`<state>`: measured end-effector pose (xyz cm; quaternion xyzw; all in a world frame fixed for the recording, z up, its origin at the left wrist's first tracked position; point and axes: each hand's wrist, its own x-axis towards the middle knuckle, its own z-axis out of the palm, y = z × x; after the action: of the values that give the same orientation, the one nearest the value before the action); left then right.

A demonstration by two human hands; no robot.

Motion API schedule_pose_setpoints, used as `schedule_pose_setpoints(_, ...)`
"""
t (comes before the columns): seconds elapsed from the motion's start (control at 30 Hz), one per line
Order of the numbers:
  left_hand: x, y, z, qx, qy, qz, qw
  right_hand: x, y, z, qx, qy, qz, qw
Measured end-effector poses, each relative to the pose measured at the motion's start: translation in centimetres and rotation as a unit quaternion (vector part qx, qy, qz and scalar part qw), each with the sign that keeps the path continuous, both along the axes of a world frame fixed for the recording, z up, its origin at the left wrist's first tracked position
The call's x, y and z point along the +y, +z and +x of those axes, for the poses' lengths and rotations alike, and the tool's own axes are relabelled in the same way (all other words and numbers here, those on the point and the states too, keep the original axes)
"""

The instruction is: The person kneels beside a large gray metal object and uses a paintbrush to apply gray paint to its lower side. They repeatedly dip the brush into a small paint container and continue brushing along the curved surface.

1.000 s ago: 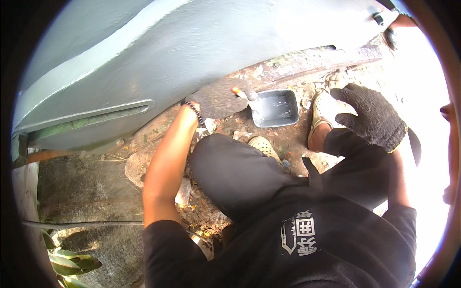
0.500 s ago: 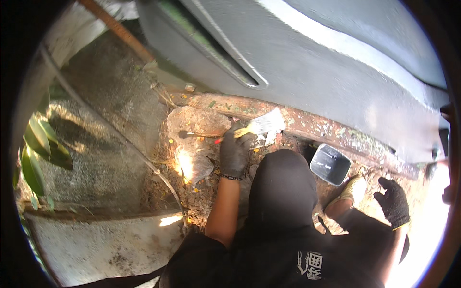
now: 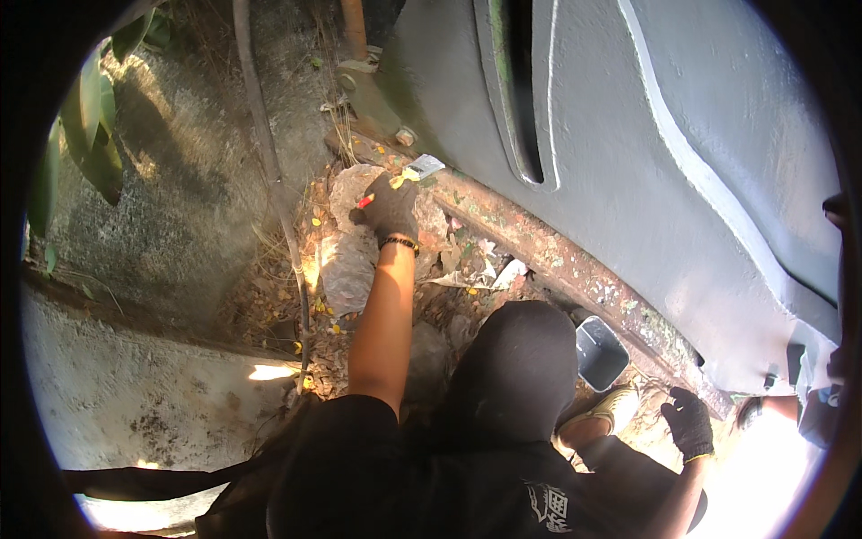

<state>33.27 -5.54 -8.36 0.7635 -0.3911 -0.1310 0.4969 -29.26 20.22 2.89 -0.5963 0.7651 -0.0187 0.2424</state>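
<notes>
My left hand, in a dark work glove, is closed around a flat paintbrush above a large pale stone. The brush has a yellow handle part with a red end, and its pale head points at the painted base ledge along the wall. My right hand, in a black knit glove, hangs at the lower right beside my foot. Its fingers are apart and nothing shows in them. Between my knee and the ledge stands a dark open tub with grey inside.
A grey painted wall with a raised wavy edge and a dark slot rises beyond the ledge. A thin stem crosses the left side near broad green leaves. Stones, dry leaves and white scraps litter the ground.
My left hand has moved forward and left with the paintbrush, towards the far end of the ledge. The view has turned and shifted. My right hand still hangs low at the right.
</notes>
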Motion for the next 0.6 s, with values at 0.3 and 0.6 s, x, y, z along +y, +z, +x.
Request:
schedule_pose_setpoints(0.3,-4.7,11.4,0.5,0.061,0.024,-0.073,0.995,-0.1,0.8,1.2,0.004,0.0,0.001,1.0)
schedule_pose_setpoints(0.6,-4.4,11.3,0.9,0.602,-0.152,-0.477,0.623,1.1,0.0,-0.3,0.003,0.007,-0.017,1.0)
